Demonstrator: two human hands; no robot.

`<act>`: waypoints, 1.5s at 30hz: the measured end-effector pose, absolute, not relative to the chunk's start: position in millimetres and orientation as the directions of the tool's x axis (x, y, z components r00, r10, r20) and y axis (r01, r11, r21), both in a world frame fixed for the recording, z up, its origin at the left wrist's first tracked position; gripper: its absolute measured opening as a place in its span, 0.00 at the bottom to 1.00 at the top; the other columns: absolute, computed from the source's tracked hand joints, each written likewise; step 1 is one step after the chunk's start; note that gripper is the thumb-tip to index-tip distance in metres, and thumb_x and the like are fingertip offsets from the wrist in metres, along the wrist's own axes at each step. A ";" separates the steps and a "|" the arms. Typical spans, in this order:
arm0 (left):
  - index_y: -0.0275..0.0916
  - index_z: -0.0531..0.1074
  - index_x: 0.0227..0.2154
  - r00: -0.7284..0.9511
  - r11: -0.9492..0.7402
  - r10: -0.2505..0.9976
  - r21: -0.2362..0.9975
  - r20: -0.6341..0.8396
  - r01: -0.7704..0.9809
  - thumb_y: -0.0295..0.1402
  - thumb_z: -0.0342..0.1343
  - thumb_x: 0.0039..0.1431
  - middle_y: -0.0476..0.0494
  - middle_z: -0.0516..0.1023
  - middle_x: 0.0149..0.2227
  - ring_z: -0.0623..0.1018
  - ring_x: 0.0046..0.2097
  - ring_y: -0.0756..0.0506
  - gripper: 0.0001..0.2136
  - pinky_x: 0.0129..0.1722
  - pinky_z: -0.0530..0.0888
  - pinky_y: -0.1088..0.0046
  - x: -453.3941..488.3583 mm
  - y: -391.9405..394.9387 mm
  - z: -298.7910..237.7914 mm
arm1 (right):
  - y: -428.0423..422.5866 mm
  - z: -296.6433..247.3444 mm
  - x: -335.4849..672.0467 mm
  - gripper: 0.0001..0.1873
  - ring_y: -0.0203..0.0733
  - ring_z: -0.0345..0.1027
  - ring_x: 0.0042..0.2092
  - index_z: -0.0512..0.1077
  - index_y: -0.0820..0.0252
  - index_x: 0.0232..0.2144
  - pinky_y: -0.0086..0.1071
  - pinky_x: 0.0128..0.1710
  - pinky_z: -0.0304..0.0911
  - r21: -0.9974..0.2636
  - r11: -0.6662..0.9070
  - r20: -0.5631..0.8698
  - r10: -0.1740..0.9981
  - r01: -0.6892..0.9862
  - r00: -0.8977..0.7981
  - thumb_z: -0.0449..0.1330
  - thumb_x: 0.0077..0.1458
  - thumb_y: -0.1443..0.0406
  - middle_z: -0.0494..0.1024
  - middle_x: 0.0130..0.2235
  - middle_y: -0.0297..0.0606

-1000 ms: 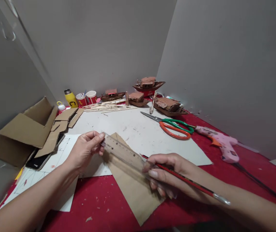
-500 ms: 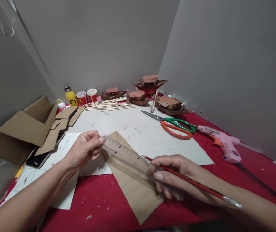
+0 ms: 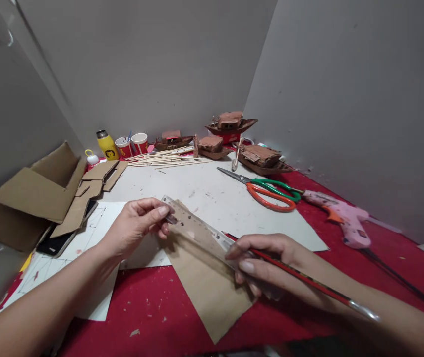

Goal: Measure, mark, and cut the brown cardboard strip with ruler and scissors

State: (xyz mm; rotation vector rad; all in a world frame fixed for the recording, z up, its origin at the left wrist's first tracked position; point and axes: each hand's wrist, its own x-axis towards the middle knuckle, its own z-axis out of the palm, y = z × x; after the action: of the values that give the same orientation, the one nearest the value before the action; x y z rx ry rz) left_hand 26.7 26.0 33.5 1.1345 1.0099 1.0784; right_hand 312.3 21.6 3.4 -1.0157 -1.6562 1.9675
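A clear plastic ruler (image 3: 197,227) lies slantwise over a brown cardboard piece (image 3: 204,282) on the red table. My left hand (image 3: 137,225) pinches the ruler's far left end with fingertips closed on it. My right hand (image 3: 260,260) presses fingers on the ruler's near right end. The same hand grips a red pencil (image 3: 308,282), whose tip points at the ruler and whose metal end sticks out over my forearm.
Scissors (image 3: 271,191) with orange and green handles and a pink glue gun (image 3: 341,215) lie to the right. Brown model boats (image 3: 260,158), wooden sticks (image 3: 163,159), cups (image 3: 139,143) and a yellow bottle (image 3: 107,145) stand at the back. An open cardboard box (image 3: 26,198) and a phone (image 3: 57,242) sit on the left.
The ruler has slid a little up and right over the cardboard. My left hand followed it to the right; my right hand stays on its near end with the pencil.
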 end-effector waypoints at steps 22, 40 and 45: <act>0.38 0.72 0.27 0.152 -0.062 0.986 0.996 0.071 -0.067 0.30 0.70 0.49 0.55 0.74 0.26 0.73 0.23 0.56 0.10 0.23 0.73 0.82 16.3 22.1 48.0 | 51.0 14.0 302.2 0.21 0.26 0.54 0.20 0.76 0.66 0.46 0.23 0.18 0.44 -0.876 -0.478 -0.209 0.494 -0.063 -0.844 0.65 0.56 0.56 0.81 0.29 0.44; 0.39 0.73 0.34 -0.103 0.023 0.994 0.919 0.019 0.393 0.36 0.61 0.56 0.44 0.78 0.34 0.75 0.34 0.47 0.07 0.32 0.69 0.73 -2.8 55.9 10.7 | 74.5 7.4 300.1 0.28 0.35 0.63 0.25 0.70 0.59 0.53 0.29 0.22 0.57 -0.946 -0.187 -0.297 0.830 0.266 -0.472 0.60 0.57 0.48 0.79 0.33 0.41; 0.38 0.74 0.38 -0.045 0.022 0.999 0.860 0.001 0.510 0.34 0.59 0.58 0.42 0.79 0.36 0.76 0.37 0.45 0.07 0.36 0.71 0.69 -0.4 51.8 -0.1 | 72.5 -5.9 298.4 0.26 0.42 0.71 0.30 0.74 0.58 0.50 0.32 0.28 0.65 -0.905 0.073 -0.109 0.913 0.419 -0.394 0.61 0.55 0.48 0.79 0.33 0.40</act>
State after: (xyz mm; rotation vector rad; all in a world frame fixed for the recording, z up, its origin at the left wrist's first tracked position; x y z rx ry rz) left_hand -0.4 51.8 -0.1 1.5622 1.6336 0.9317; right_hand 298.4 72.5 -5.9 -1.3175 -1.8571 1.2923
